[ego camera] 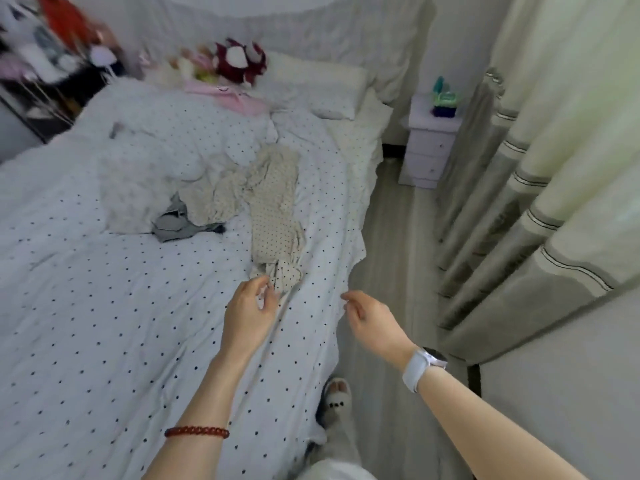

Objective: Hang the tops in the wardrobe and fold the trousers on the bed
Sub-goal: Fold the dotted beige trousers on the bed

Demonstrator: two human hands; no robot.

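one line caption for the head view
Left hand reaches the cream dotted garment on the bed; right hand hovers.

Both hands hang over the bed (104, 323): left hand (251, 311) beside the dotted cream trousers (273, 216), right hand (372, 322) loosely curled, empty.

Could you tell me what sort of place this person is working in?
Most likely a home bedroom. A bed with a polka-dot cover fills most of the view, with a pillow and soft toys at its head. A small bedside cabinet stands next to it, and long curtains hang on the right.
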